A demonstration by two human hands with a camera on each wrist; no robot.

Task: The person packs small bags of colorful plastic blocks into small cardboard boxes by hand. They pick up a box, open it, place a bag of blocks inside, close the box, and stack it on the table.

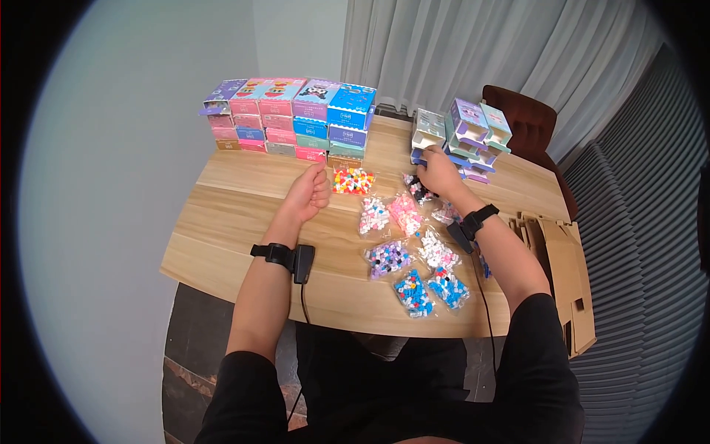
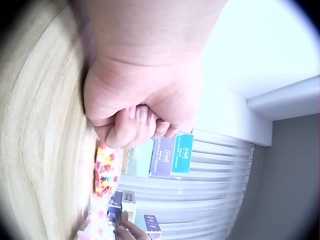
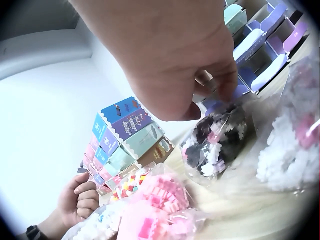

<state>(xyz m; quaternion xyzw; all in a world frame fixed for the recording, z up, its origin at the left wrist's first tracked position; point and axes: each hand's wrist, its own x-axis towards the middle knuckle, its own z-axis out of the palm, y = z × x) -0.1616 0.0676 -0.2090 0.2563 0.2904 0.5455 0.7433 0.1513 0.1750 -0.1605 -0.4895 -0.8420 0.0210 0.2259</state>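
Note:
My left hand (image 1: 308, 195) rests on the wooden table with its fingers curled into a fist; nothing shows in it. Beside it lies a clear bag of red, yellow and white pieces (image 1: 353, 180). My right hand (image 1: 439, 176) is at the front of the right-hand box stack, by the grey box (image 1: 429, 127). In the right wrist view the fingers of this hand (image 3: 175, 75) are bent over the bag of black and white pieces (image 3: 215, 145) and close to the purple flaps; their tips are partly hidden, and whether they grip anything is unclear.
Stacked colourful boxes (image 1: 277, 111) stand at the back left, open ones (image 1: 470, 122) at the back right. Several bags, including a pink one (image 1: 405, 214) and a blue one (image 1: 413, 294), lie mid-table. Flattened cardboard (image 1: 566, 274) is at the right edge, a brown chair (image 1: 518, 122) behind.

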